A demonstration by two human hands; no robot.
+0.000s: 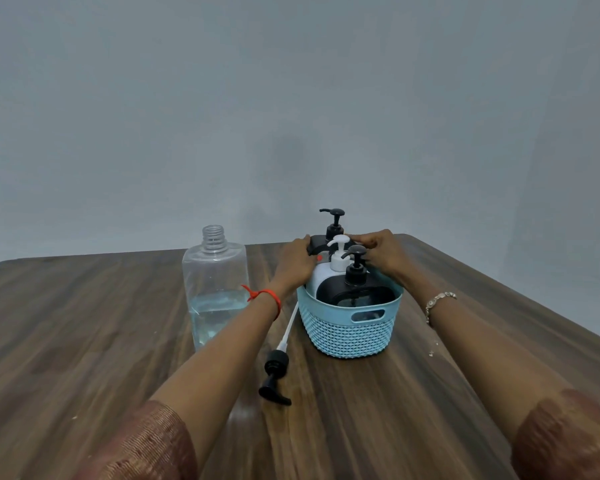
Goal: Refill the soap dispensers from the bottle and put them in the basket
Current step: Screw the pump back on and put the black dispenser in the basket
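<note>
I am seeing 3 soap dispensers standing in the light blue basket (pixel 350 329): a black dispenser (pixel 355 289) nearest me, a white dispenser (pixel 330 268) behind it, and a far black dispenser (pixel 328 242) at the back. My left hand (pixel 297 263) and right hand (pixel 381 252) are curling around that far one from either side. Left of the basket, the clear bottle (pixel 215 289) is standing uncapped, partly filled. A loose pump (pixel 278 368) is lying just beside the basket's left side on the wooden table (pixel 84 323).
</note>
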